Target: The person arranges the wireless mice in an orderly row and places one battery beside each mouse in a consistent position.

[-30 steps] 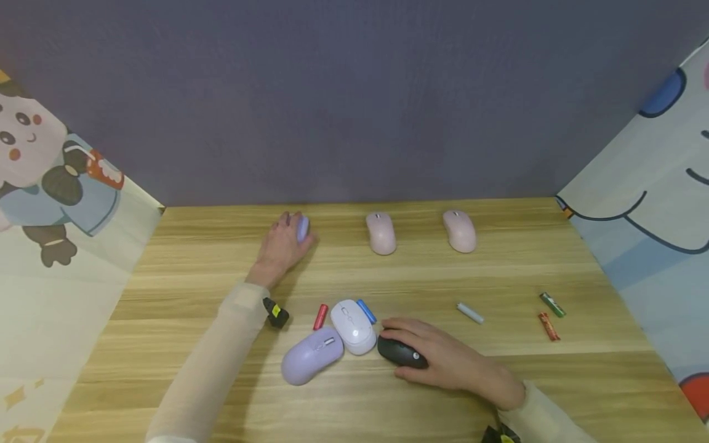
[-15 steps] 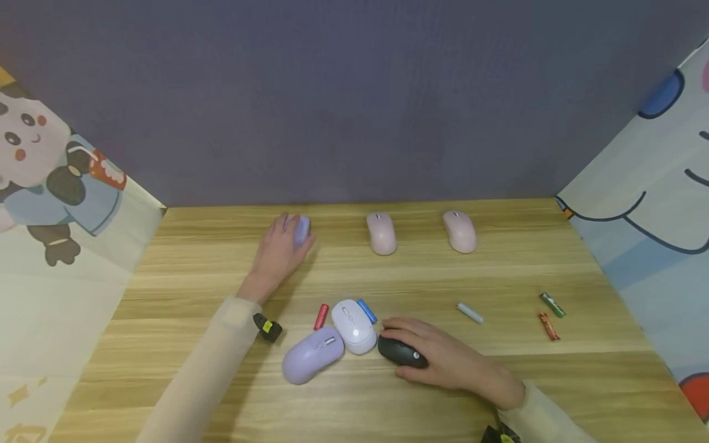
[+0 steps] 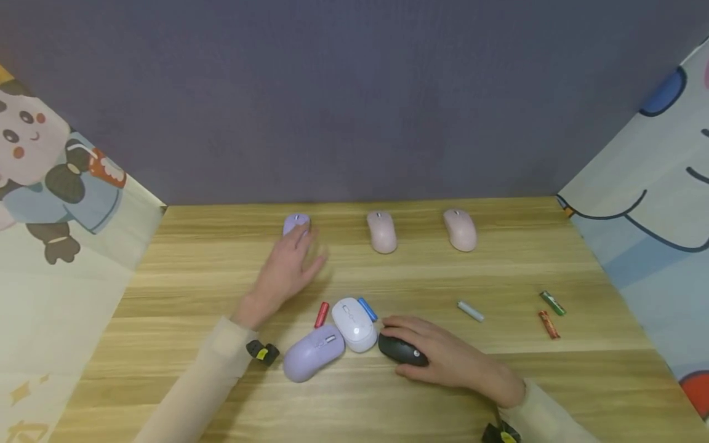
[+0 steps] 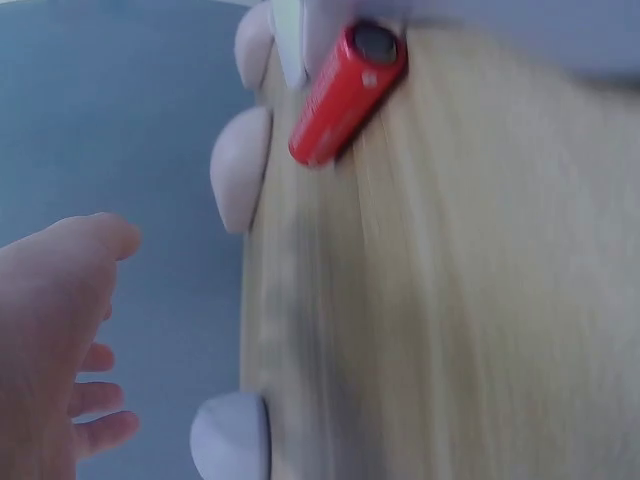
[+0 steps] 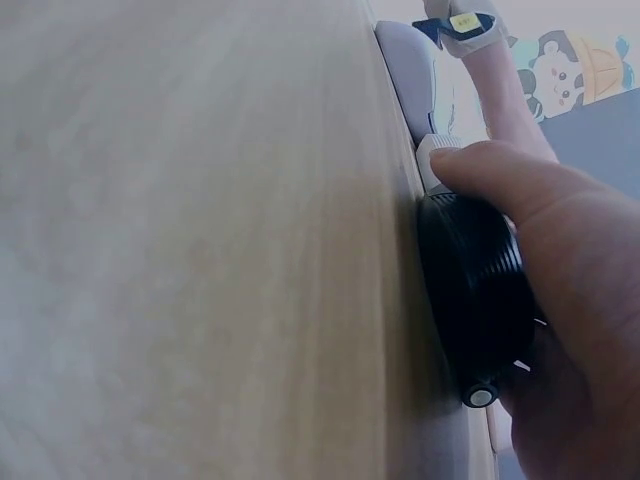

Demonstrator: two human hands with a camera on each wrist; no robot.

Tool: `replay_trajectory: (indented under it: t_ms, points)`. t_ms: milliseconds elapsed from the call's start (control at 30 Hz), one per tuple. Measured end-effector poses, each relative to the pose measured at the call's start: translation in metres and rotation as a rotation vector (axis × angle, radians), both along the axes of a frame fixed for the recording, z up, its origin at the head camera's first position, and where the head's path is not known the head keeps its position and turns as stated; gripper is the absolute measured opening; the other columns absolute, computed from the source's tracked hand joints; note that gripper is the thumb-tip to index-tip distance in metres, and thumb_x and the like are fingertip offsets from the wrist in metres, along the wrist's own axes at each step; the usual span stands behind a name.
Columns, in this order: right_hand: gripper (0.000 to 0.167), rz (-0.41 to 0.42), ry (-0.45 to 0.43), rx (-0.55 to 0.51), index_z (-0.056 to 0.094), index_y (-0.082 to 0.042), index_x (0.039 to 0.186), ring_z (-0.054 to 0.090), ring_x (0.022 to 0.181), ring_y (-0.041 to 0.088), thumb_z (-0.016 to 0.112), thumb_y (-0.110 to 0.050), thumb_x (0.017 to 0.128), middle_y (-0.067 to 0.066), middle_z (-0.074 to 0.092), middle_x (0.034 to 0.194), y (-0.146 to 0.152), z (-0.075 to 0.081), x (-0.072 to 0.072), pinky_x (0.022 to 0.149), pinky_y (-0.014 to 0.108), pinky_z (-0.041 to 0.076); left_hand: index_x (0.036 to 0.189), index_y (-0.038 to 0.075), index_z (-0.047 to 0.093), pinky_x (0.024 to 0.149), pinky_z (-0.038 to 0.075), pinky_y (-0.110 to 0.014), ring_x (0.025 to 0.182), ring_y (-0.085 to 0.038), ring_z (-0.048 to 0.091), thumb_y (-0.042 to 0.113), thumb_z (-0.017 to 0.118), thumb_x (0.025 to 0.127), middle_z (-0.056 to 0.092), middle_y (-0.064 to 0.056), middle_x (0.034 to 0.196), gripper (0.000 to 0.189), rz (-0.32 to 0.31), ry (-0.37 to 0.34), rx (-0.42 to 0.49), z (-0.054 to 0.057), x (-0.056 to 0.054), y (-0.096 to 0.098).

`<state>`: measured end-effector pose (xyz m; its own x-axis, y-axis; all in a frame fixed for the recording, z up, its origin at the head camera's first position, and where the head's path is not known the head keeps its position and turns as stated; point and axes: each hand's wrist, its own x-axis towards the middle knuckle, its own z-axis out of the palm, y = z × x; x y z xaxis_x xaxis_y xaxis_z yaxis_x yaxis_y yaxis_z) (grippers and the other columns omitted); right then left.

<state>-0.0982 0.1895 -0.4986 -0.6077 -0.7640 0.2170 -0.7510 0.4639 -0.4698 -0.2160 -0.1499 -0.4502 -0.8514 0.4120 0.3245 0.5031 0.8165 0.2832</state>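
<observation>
My left hand [image 3: 282,267] is just in front of a small purple mouse [image 3: 294,221] near the table's back edge. Its fingers are extended and hold nothing; in the left wrist view that hand [image 4: 50,320] appears raised off the wood. Curled around a black mouse [image 3: 400,351] is my right hand [image 3: 437,352], and the right wrist view shows the thumb along that mouse's side. Left of the black mouse lie a white mouse [image 3: 354,326] and a larger purple mouse [image 3: 310,355]. A red battery [image 3: 322,314] and a blue battery [image 3: 367,309] flank the white mouse.
Two pink mice, one at centre [image 3: 382,234] and one further right [image 3: 460,231], sit along the back. A pale grey battery [image 3: 470,311], a green battery [image 3: 552,303] and an orange-red battery [image 3: 549,325] lie on the right. A dark panel [image 3: 354,111] rises behind the table.
My left hand has let go of the small purple mouse and drawn back toward me, uncovering the mouse's front. My right hand and the black mouse stay in place.
</observation>
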Motion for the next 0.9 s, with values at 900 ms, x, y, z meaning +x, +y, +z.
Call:
replay_trajectory:
  t_ms: [900]
  points:
    - [0.06, 0.0, -0.024, 0.001, 0.053, -0.018, 0.148, 0.052, 0.139, 0.024, 0.075, -0.037, 0.095, 0.006, 0.051, 0.154, -0.001, 0.002, 0.0, 0.107, 0.048, 0.053, 0.137, 0.009, 0.065, 0.109, 0.051, -0.052, 0.129, -0.036, 0.061, 0.04, 0.069, 0.098, 0.06, -0.018, 0.144, 0.05, -0.218, -0.052, -0.105, -0.006, 0.064, 0.019]
